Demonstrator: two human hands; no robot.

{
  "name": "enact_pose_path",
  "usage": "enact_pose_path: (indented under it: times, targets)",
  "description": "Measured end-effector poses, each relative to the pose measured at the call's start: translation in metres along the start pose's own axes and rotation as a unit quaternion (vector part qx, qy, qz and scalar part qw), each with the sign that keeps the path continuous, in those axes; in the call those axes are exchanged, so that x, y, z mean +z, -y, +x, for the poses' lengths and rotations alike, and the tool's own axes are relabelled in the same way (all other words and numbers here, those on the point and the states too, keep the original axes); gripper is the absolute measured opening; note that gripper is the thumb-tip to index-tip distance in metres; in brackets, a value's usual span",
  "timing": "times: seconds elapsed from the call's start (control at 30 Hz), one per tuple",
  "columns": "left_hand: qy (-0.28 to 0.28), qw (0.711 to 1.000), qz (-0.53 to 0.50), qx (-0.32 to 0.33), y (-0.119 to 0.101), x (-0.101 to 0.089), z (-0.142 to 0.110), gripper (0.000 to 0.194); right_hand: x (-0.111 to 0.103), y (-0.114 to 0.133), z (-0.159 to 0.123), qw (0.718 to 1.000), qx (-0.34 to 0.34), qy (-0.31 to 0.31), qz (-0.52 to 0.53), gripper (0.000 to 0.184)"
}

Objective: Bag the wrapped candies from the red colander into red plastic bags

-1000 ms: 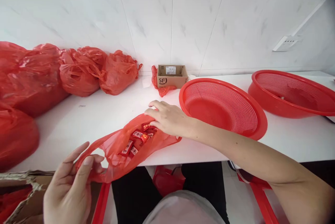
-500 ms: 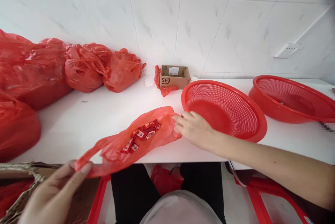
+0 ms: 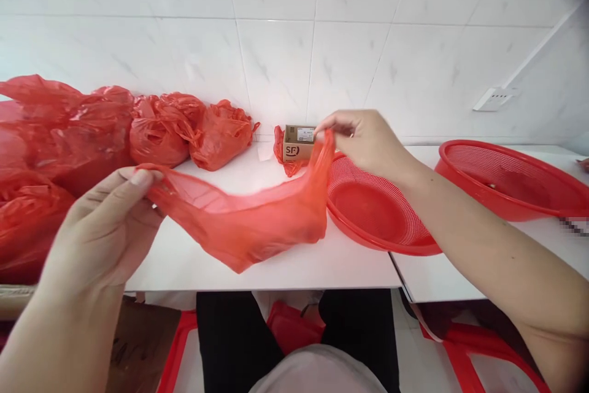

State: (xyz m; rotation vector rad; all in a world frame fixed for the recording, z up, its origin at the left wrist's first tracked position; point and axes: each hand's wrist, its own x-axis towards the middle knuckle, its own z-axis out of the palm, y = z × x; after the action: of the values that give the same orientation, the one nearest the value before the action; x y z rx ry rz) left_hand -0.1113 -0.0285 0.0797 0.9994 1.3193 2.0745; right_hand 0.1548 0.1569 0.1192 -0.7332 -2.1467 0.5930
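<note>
Hands are stretching a thin red plastic carrier bag between them above the near edge of a white countertop: the left hand, at the near left, is pinching one handle of the bag between thumb and closed fingers, while the right hand, raised farther back and to the right, is gripping the other handle between its fingertips. Between the two grips the bag is hanging in a sagging sling, its weighted bottom drooping just over the counter; whether it is touching the surface cannot be told, and its contents are not showing through the plastic. Just right of the bag, a round red perforated plastic basket is sitting on the counter under the right forearm, and a second red mesh basket of the same kind is lying well apart at the far right. Along the white tiled wall at the far left, a row of tied, bulging red plastic bags is resting on the counter, with larger ones crowding the left edge. A small open brown cardboard box is standing against the wall near the middle, a scrap of red plastic beside it. A white wall socket is showing on the tiles at the right. Below the counter edge, the person's dark trousers and parts of a red plastic crate are showing.
</note>
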Motion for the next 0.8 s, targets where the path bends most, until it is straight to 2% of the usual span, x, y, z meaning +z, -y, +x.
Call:
enact_pose_path:
  times: [0.1, 0.2, 0.27, 0.33, 0.4, 0.53, 0.57, 0.67, 0.8]
  targets:
    - [0.059, 0.996, -0.059, 0.019, 0.0, 0.014, -0.004, 0.003, -0.005, 0.012, -0.003, 0.997, 0.018, 0.05, 0.054, 0.011]
    - [0.192, 0.98, -0.042, -0.003, 0.0, 0.033, -0.003, 0.026, -0.008, 0.022, -0.002, 0.993, 0.026, 0.061, 0.102, 0.01]
    - [0.275, 0.96, 0.03, -0.053, 0.002, 0.048, 0.001, 0.046, -0.007, 0.029, 0.001, 0.987, 0.019, 0.104, 0.122, 0.01]
    - [0.322, 0.936, 0.103, -0.098, 0.003, 0.064, 0.006, 0.06, -0.003, 0.038, 0.005, 0.978, 0.002, 0.157, 0.139, 0.012]
    - [0.352, 0.914, 0.153, -0.132, 0.004, 0.079, 0.011, 0.06, 0.003, 0.049, 0.009, 0.966, -0.029, 0.204, 0.156, 0.014]
    - [0.392, 0.875, 0.231, -0.167, 0.004, 0.097, 0.016, 0.032, 0.016, 0.058, 0.016, 0.945, -0.085, 0.261, 0.176, 0.017]
    - [0.391, 0.873, 0.235, -0.176, 0.005, 0.098, 0.016, 0.029, 0.018, 0.055, 0.016, 0.946, -0.094, 0.253, 0.179, 0.018]
    - [0.38, 0.88, 0.184, -0.216, 0.013, 0.095, 0.019, 0.038, 0.022, 0.037, 0.012, 0.959, -0.098, 0.217, 0.151, 0.026]
    - [0.376, 0.884, 0.13, -0.244, 0.026, 0.087, 0.025, 0.043, 0.023, 0.019, -0.001, 0.966, -0.053, 0.244, 0.06, 0.005]
